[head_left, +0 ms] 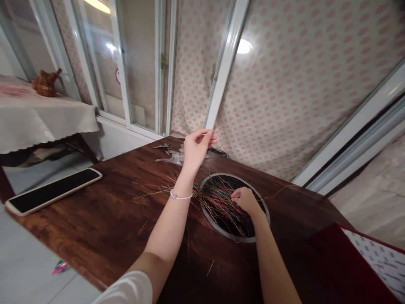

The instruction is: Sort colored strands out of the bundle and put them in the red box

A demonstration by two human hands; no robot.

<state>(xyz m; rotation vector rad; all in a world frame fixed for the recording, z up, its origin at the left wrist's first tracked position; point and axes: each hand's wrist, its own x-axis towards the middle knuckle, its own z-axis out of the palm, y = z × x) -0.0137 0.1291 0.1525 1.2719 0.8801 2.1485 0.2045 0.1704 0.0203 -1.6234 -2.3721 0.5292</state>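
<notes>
Left hand [198, 147] high — right hand [247, 201] low

On your left, a dark-screened device [53, 192] lies on the surface [117, 236]; beyond it, a brown ornament [46, 84] stands on a white tablecloth [47, 120]. You face a pink-dotted curtain [278, 93].

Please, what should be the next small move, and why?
Probably the right hand should ease one strand out gently: its fingers are at the thin coloured strands, which lie crossed in the round tray and spill over its rim. The left hand is raised above the table, fingertips together; whether it holds a strand is too fine to tell.
</notes>
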